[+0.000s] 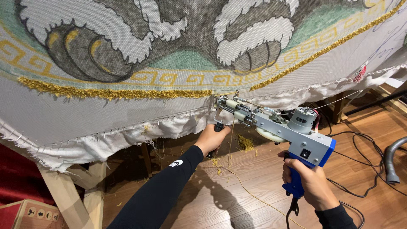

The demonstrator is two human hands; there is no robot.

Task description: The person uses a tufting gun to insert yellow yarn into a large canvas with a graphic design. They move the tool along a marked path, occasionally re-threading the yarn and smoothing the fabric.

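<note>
I hold a grey and blue tufting gun [292,131] with both hands. My right hand [308,181] grips its blue rear handle. My left hand [212,138] is closed around the black front handle under the gun's nose. The needle tip [218,96] presses against a stretched grey backing cloth [127,114] on a wooden frame, at the gap in a curved line of gold tufted yarn [110,92]. A thin gold yarn strand [250,193] runs from the gun down over the floor. The cloth bears a drawn pattern of grey, white and green shapes with a gold key border.
A wooden frame leg [70,195] stands at the lower left, with a cardboard box [29,214] beside it. Black cables [360,169] and a grey hose [392,163] lie on the wooden floor at right. Yarn scraps [245,143] are scattered under the frame.
</note>
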